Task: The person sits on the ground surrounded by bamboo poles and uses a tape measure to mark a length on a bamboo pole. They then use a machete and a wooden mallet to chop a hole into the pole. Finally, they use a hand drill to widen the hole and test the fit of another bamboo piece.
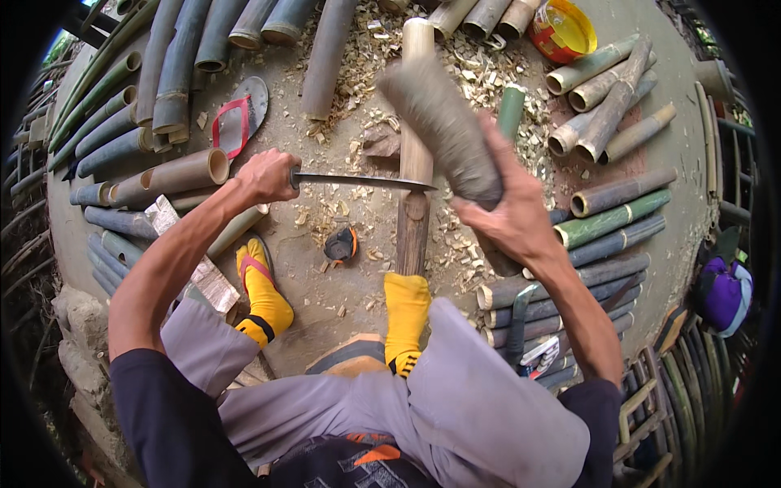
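Note:
My left hand (272,176) is closed round the handle of a long knife (354,180). Its blade reaches rightward and lies across a bamboo pole (416,142). Beyond the blade the pole is pale and stripped; on the near side it keeps dark brown skin (413,236). My right hand (512,207) grips a thick grey-brown club (446,130), smeared by motion, held above and right of the pole. Whether the club touches the pole cannot be told. My yellow-socked right foot (407,313) is at the pole's near end.
Bamboo lengths lie at the far left (175,89), far right (602,98) and near right (618,220). Pale shavings (366,81) cover the ground. A loose flip-flop (244,114), a small black-orange object (341,245) and a red-yellow tub (563,31) lie around.

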A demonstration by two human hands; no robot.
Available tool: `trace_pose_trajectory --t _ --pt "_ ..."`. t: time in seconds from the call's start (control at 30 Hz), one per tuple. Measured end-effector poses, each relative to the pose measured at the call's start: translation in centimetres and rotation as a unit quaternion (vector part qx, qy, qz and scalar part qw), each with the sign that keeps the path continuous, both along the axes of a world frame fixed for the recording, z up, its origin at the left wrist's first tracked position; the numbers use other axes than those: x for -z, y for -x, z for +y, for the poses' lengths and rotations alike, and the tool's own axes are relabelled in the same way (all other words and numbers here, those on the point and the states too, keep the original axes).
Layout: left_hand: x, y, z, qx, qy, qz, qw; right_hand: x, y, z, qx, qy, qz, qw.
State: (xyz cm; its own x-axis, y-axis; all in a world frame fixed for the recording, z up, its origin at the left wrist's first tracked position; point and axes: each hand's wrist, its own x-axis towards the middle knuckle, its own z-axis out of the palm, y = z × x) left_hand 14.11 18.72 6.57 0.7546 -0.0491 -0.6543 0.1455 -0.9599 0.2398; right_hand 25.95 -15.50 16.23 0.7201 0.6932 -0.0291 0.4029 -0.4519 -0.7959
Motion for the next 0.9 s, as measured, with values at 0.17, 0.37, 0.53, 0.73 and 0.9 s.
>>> trace_pose_trajectory --t 0.17,0.37,0.53,0.73,0.9 --pt "0.2 0.4 0.2 -0.004 0.022 -0.013 1.000 -2.4 0.0 1.3 0.068 -0.109 -0.134 0.983" --pt "0.2 -1.4 -0.1 0.012 0.024 -0.007 1.000 4.6 1.6 -1.2 -0.018 0.131 0.150 0.980" --pt "0.6 0.2 0.6 0.011 0.028 0.010 0.999 -4.4 -3.2 2.0 0.006 -0.054 -0.020 0.998" --pt "1.0 -0.2 0.1 0.005 0.045 0.008 0.999 -0.1 1.4 1.0 0.229 -0.278 0.195 0.912" --pt "3.2 -0.6 1.4 0.029 0.110 0.065 0.991 5.0 1.9 -1.3 -0.020 0.174 0.304 0.936"
